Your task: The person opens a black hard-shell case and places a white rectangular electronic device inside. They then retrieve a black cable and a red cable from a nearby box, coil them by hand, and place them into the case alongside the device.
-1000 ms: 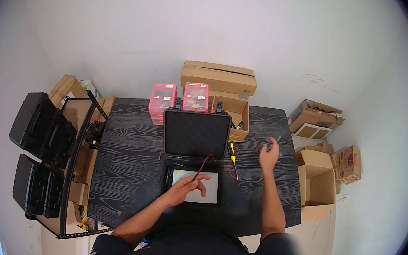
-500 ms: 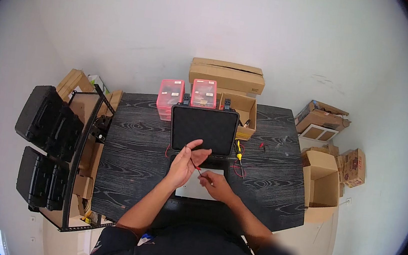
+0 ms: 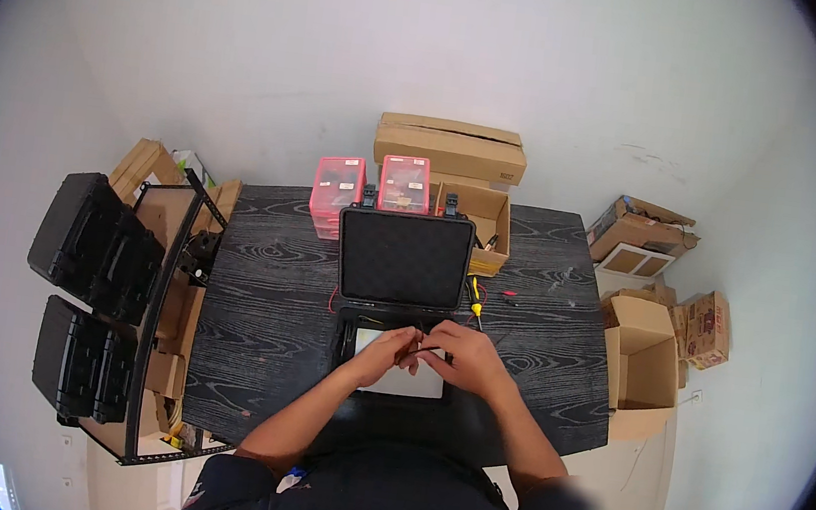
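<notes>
Over the open black hard case [image 3: 405, 260] my two hands are close together, fingers nearly meeting. My left hand [image 3: 385, 353] is closed in a pinch on a thin dark wire. The fingers of my right hand [image 3: 465, 355] are curled on the same wire [image 3: 425, 349], part of which they hide. Beneath the hands, a white panel [image 3: 398, 385] lies in the case's lower half. The raised lid is lined with dark foam. To the right of the case is a yellow-and-black screwdriver [image 3: 475, 298], with a small red-and-black clip [image 3: 510, 294] lying farther right.
Behind the lid stand red-edged clear plastic boxes [image 3: 336, 196] and an open cardboard box [image 3: 492, 226]. A long carton [image 3: 450, 149] is at the wall. A shelf rack [image 3: 150, 326] with black cases [image 3: 79, 228] borders the dark table's left side; cartons [image 3: 643, 378] stand to its right.
My left hand has come down and closed, and my right hand has risen to meet it. The small red-and-black clip on the table has shifted slightly left.
</notes>
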`<state>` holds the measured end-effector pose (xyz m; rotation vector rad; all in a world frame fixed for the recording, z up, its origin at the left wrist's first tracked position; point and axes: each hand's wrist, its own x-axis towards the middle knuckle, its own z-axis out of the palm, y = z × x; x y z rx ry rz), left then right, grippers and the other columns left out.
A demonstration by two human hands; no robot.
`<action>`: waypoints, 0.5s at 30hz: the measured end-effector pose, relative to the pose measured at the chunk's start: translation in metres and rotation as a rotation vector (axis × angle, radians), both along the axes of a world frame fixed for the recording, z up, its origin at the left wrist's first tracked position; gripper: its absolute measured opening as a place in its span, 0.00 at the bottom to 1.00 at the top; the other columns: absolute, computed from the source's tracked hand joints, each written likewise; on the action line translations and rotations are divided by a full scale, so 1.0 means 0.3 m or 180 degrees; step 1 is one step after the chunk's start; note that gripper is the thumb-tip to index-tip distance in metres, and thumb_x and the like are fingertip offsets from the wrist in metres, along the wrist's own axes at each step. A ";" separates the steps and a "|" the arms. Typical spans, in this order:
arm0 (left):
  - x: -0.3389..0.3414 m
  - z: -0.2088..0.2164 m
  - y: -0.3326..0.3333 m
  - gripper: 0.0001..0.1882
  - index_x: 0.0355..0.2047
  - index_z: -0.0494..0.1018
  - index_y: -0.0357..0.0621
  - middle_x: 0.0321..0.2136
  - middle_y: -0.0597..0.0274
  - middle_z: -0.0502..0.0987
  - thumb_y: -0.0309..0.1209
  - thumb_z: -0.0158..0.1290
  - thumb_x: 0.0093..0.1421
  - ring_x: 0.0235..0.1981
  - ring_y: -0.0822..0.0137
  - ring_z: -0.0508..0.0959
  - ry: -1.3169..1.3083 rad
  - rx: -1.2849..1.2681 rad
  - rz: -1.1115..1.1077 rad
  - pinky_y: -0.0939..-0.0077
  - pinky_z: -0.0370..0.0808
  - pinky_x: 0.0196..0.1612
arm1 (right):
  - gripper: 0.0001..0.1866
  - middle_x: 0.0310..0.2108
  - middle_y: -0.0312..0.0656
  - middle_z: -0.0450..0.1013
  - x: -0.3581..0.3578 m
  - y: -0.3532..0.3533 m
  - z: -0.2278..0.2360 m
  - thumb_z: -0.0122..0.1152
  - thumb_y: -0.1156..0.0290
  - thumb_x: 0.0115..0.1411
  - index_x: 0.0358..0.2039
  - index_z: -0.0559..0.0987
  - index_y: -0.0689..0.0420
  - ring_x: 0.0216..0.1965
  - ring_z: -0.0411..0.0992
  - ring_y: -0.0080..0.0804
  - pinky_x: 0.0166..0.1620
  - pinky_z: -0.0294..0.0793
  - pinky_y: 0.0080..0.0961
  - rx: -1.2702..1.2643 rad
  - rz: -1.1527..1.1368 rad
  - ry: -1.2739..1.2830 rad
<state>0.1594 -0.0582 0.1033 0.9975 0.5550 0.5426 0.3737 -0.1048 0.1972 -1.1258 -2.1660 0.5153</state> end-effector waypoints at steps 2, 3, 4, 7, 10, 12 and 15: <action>-0.002 0.035 -0.017 0.27 0.52 0.76 0.43 0.33 0.68 0.76 0.53 0.37 0.78 0.34 0.71 0.75 -0.0627 -0.0606 -0.0087 0.73 0.71 0.41 | 0.07 0.35 0.38 0.80 -0.006 -0.002 0.030 0.71 0.66 0.60 0.38 0.84 0.52 0.36 0.81 0.43 0.38 0.80 0.38 -0.0036 0.0174 0.0067; 0.006 0.073 -0.028 0.26 0.50 0.76 0.45 0.33 0.69 0.77 0.53 0.39 0.78 0.36 0.72 0.76 -0.0445 -0.0752 0.0079 0.72 0.72 0.42 | 0.07 0.36 0.38 0.79 -0.007 -0.008 0.018 0.71 0.66 0.60 0.38 0.83 0.52 0.37 0.81 0.42 0.38 0.81 0.37 -0.0151 0.0221 -0.0030; 0.016 0.115 -0.037 0.25 0.49 0.76 0.46 0.34 0.70 0.77 0.53 0.41 0.77 0.38 0.74 0.77 -0.0262 -0.0895 0.0243 0.71 0.74 0.43 | 0.07 0.37 0.37 0.79 -0.008 -0.018 -0.003 0.71 0.66 0.60 0.38 0.83 0.52 0.38 0.81 0.42 0.38 0.81 0.37 -0.0266 0.0267 -0.0126; 0.000 0.061 -0.021 0.21 0.46 0.78 0.49 0.36 0.71 0.78 0.51 0.45 0.76 0.43 0.74 0.78 -0.0046 -0.0956 0.0526 0.68 0.76 0.46 | 0.08 0.40 0.37 0.78 -0.029 -0.030 -0.012 0.71 0.67 0.60 0.39 0.82 0.51 0.40 0.81 0.40 0.40 0.81 0.36 -0.0287 0.0466 -0.0228; -0.018 0.004 -0.006 0.19 0.45 0.79 0.49 0.37 0.70 0.78 0.49 0.48 0.76 0.44 0.73 0.78 -0.0139 -0.0666 0.0500 0.66 0.76 0.48 | 0.09 0.43 0.38 0.76 -0.048 -0.047 0.006 0.71 0.68 0.59 0.40 0.82 0.52 0.42 0.80 0.40 0.42 0.82 0.36 -0.0289 0.0496 -0.0259; -0.018 0.003 -0.012 0.18 0.45 0.79 0.47 0.38 0.69 0.79 0.47 0.48 0.76 0.44 0.72 0.78 -0.0103 -0.0574 0.0532 0.68 0.76 0.49 | 0.09 0.45 0.38 0.76 -0.051 -0.053 0.015 0.71 0.70 0.59 0.40 0.82 0.52 0.43 0.80 0.40 0.43 0.82 0.36 -0.0267 0.0514 -0.0174; -0.017 -0.007 -0.024 0.19 0.43 0.80 0.43 0.38 0.66 0.81 0.46 0.48 0.76 0.42 0.71 0.79 0.0175 -0.0428 0.0470 0.72 0.76 0.49 | 0.10 0.46 0.39 0.76 -0.046 -0.042 0.024 0.72 0.72 0.57 0.40 0.83 0.53 0.44 0.80 0.41 0.45 0.82 0.36 -0.0147 0.0495 0.0062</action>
